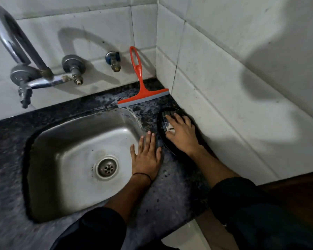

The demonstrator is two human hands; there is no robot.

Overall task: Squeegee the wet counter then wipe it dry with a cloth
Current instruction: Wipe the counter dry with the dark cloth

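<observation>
An orange squeegee (141, 87) stands in the back corner, its handle leaning on the tiled wall and its grey blade resting on the dark speckled counter (172, 188). A thin wet streak runs from the blade toward the sink. My right hand (181, 134) lies on a dark striped cloth (163, 121) on the counter beside the right wall, fingers spread and pressing it down. My left hand (145, 156) rests flat and empty on the counter at the sink's right rim, with its fingers apart.
A steel sink (49, 156) with a drain fills the left of the counter. A curved tap (16, 51) and two wall valves are mounted on the back tiles. A tiled wall (224, 105) closes the right side. The counter's front edge is near my sleeves.
</observation>
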